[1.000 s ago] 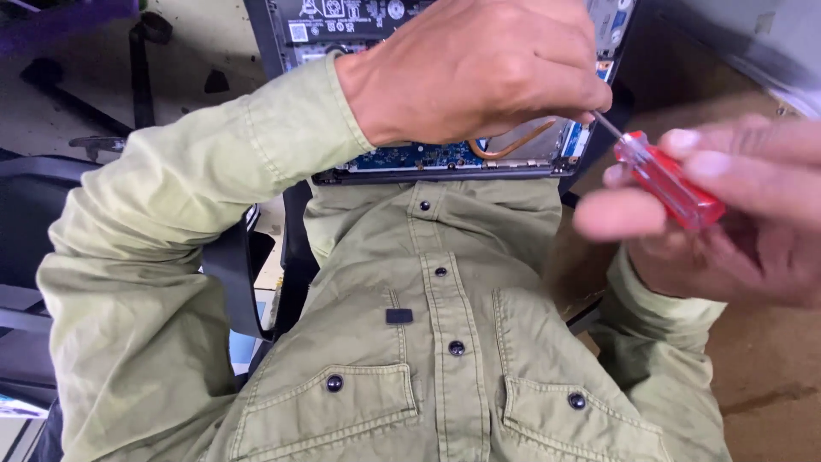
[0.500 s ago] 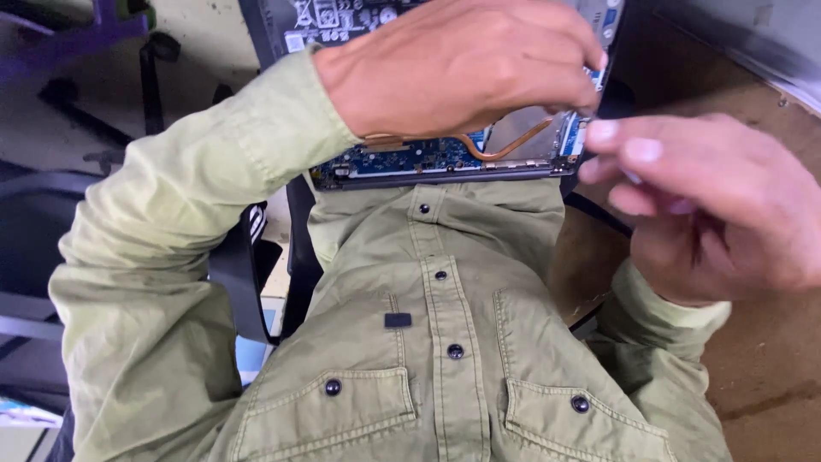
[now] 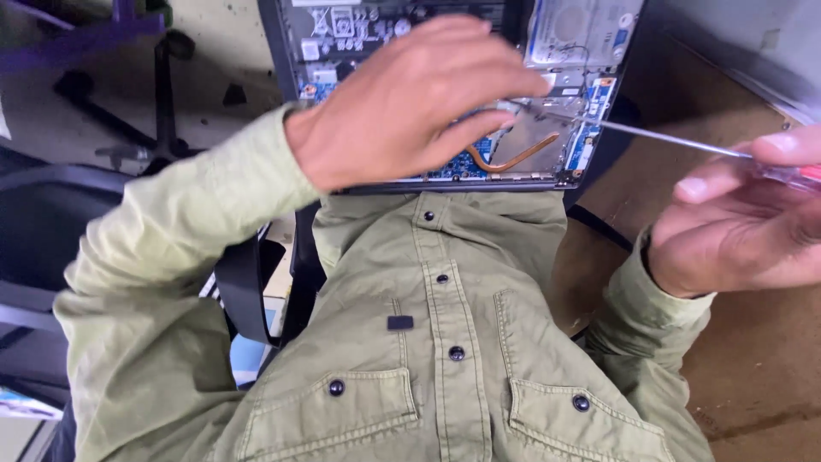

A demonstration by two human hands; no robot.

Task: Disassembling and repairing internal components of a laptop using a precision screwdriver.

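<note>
An opened laptop (image 3: 445, 94) rests against the person's lap at the hem of an olive-green buttoned shirt (image 3: 445, 342), its bottom cover off so the circuit board, a curved copper heat pipe (image 3: 513, 158) and a silver hard drive (image 3: 581, 30) show. The left hand (image 3: 402, 103) lies flat over the middle of the board, palm down, fingers spread loosely and slightly curled, with the fingertips (image 3: 522, 85) reaching toward the drive's lower corner. It grips nothing; whether the palm actually presses on the board or floats just above it is hard to judge from this angle.

The right hand (image 3: 744, 222) sits well off to the side of the laptop, over the brown floor. Its thumb and forefinger pinch the red handle of a screwdriver (image 3: 676, 141), most of the handle being cut off by the picture's edge. The thin metal shaft runs from that hand across to the laptop, and its tip sits on the board just beside the left fingertips, near the top of the heat pipe.

A dark chair (image 3: 51, 222) stands behind the left sleeve.
</note>
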